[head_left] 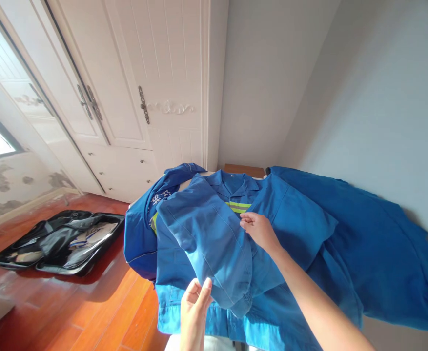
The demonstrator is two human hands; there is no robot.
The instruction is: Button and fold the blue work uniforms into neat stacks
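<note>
A blue work jacket [184,287] lies spread out in front of me, collar away from me, with a yellow-green reflective stripe [240,206] across its chest. One sleeve [214,239] is folded inward over the front, its cuff pointing towards me. My left hand [195,307] pinches the outer edge of this sleeve near the cuff. At the sleeve's inner edge, just below the stripe, the fingers of my right hand [260,230] are closed on the cloth. The other sleeve [294,214] is also laid across the front, partly under my right forearm.
A darker blue garment [138,243] with white marks lies left of the jacket, and another blue garment [382,258] spreads to the right. On the wooden floor [133,312] an open black suitcase [89,263] holds clothes. A white wardrobe [177,63] stands behind, beside a grey wall [375,107].
</note>
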